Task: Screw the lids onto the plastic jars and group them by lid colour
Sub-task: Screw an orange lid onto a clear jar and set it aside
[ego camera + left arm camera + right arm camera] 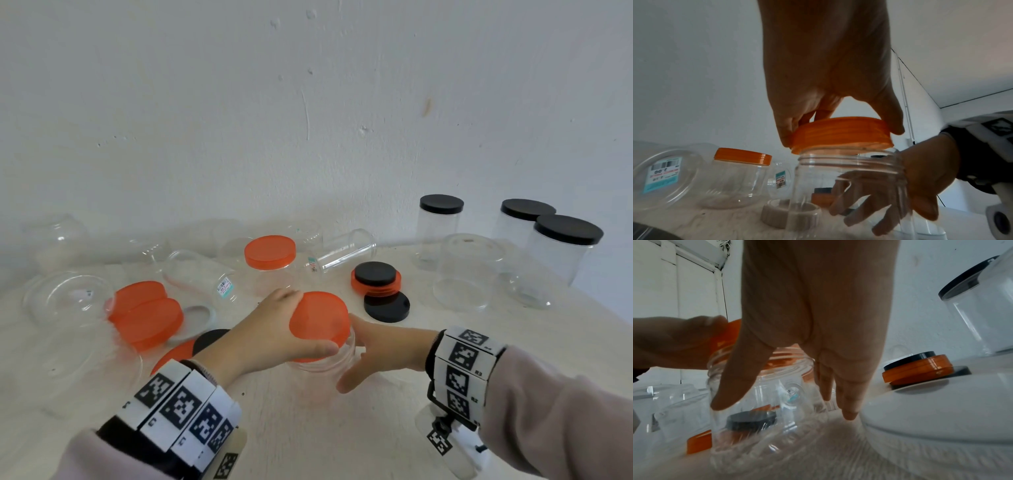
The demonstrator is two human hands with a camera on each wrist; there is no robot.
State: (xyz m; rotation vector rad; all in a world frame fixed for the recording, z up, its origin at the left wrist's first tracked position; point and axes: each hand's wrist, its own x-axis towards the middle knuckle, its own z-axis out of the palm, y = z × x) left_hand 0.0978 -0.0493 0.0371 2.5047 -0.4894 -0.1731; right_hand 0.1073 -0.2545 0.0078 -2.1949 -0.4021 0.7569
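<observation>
My left hand (310,323) grips an orange lid (318,317) from above, thumb on the near edge and fingers on the far edge. The lid (840,134) sits slightly tilted on the mouth of a clear plastic jar (849,178), whose neck threads show below it. The jar stands upright on the table's near middle. My right hand (347,356) wraps the jar's body (322,370) from the right, thumb in front and fingers behind.
Three tall black-lidded jars (561,246) stand back right, with an open jar (466,270) before them. An orange-lidded jar (270,260) stands mid-back. A black lid on an orange lid (376,279) and another black lid (386,306) lie nearby. Loose orange lids (147,315) and several open jars fill the left.
</observation>
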